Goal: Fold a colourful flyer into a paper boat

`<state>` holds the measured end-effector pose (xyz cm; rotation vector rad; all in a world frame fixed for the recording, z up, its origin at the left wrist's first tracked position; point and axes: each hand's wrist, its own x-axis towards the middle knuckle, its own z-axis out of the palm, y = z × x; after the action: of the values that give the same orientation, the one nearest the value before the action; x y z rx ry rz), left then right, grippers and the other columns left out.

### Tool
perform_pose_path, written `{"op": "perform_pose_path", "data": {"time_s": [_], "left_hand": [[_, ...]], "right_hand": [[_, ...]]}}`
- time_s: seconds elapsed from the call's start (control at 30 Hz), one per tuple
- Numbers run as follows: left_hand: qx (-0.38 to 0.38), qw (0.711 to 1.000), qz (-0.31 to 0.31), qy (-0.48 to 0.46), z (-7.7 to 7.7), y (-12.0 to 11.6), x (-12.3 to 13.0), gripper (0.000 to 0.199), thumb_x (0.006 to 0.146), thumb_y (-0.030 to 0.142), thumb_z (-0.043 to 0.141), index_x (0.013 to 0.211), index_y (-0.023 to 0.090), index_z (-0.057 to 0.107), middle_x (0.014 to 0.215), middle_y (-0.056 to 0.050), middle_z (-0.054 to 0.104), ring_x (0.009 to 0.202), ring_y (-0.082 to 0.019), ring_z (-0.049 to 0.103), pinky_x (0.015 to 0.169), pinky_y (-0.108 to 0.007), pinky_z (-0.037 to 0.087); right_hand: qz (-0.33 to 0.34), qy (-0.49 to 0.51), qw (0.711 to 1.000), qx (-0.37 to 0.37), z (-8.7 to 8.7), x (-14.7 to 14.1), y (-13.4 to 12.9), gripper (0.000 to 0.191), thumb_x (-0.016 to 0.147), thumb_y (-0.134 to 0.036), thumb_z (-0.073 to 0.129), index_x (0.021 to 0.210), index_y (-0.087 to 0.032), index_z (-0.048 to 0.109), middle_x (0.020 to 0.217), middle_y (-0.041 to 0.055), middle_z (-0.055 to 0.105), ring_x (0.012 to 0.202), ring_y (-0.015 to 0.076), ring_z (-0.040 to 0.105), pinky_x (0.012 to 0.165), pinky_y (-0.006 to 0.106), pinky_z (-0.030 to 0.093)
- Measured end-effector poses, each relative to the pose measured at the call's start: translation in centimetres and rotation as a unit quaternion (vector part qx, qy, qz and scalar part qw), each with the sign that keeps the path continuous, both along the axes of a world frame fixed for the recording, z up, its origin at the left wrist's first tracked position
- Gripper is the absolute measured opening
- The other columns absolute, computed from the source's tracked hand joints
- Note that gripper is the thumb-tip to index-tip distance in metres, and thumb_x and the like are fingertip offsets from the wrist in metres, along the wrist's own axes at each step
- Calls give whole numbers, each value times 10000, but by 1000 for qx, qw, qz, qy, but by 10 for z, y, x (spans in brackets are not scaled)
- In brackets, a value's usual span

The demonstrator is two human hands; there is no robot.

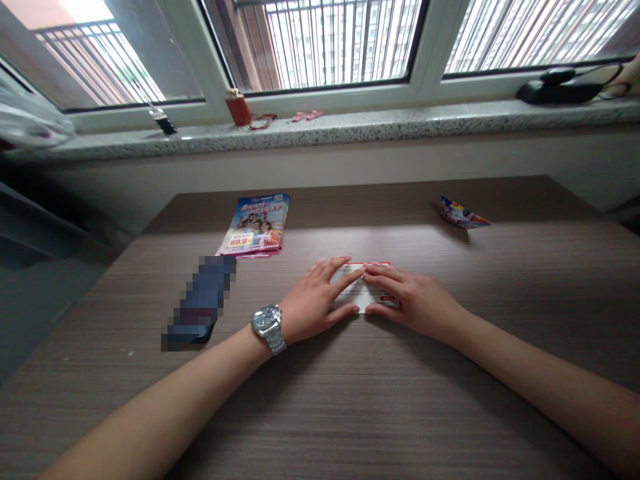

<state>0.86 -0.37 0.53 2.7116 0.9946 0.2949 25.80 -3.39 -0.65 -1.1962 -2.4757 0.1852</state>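
Note:
A small white sheet of paper (364,297) with printed lines and a red top edge lies flat on the table, partly covered by my fingers. On its left side rests my left hand (320,299), fingers stretched out and spread, with a metal watch (267,327) on the wrist. My right hand (417,297) lies over the paper's right side, its fingers extended flat and the thumb apart near the lower edge. The two hands nearly meet at the middle of the paper. Neither one grips it.
A stack of colourful leaflets (263,223) lies at the back left of the wooden table (350,400). Nearer, a blurred-out phone-like object (203,303) sits left of my left hand. A folded paper piece (460,215) stands at the back right. Small items, including a red lighter-like object (238,109), line the windowsill.

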Motion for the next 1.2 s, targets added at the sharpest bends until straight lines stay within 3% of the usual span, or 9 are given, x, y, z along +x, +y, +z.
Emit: {"op": "perform_pose_path", "data": {"time_s": [0.13,0.47,0.63,0.77,0.93,1.03,1.2], "left_hand": [[-1,1000,-9,25,3,7,-13,742,927,573,573,1559,313,283,1657,-131,168,1532,-354,146,1214,-625,148],[-37,994,-34,93,13,22,-38,876,895,578,613,1591,259,188,1663,-182,33,1531,-412,40,1183,-667,139],[-28,996,-49,74,14,24,-43,887,874,558,657,1586,275,211,1659,-174,97,1525,-416,98,1182,-665,168],[-11,996,-85,39,24,20,-34,857,862,423,706,1576,323,242,1666,-122,124,1531,-393,109,1197,-660,161],[-10,988,-149,-44,33,11,-17,559,911,251,633,1446,314,483,1577,-99,375,1421,-282,426,1192,-520,347],[-6,983,-176,-44,27,7,-11,397,951,292,586,1347,265,583,1526,-98,454,1374,-267,480,1165,-464,403],[9,979,-204,-5,15,4,-10,463,978,431,544,1415,278,535,1508,-108,479,1377,-282,469,1146,-466,409]], "right_hand": [[0,6,1000,-10,-2,1,1,422,923,-413,635,1303,-233,607,1451,114,575,1298,287,576,1019,463,535],[-3,10,1000,-13,-5,3,1,437,927,-421,626,1325,-243,592,1465,107,562,1317,278,559,1032,465,526],[-3,15,1000,-8,-5,3,1,451,909,-403,654,1328,-247,603,1455,113,571,1306,288,568,1041,474,516],[4,19,1000,-2,-3,3,1,459,901,-393,665,1334,-255,602,1441,112,584,1298,292,575,1033,473,523],[45,17,999,6,-4,8,7,468,932,-388,630,1373,-245,567,1466,120,558,1339,280,536,1105,477,463],[72,12,997,23,-6,13,12,470,956,-374,599,1395,-217,545,1478,129,544,1369,267,505,1148,482,414],[81,13,995,55,-4,18,16,379,947,-365,615,1295,-215,624,1487,129,534,1394,278,471,1154,516,396]]}}
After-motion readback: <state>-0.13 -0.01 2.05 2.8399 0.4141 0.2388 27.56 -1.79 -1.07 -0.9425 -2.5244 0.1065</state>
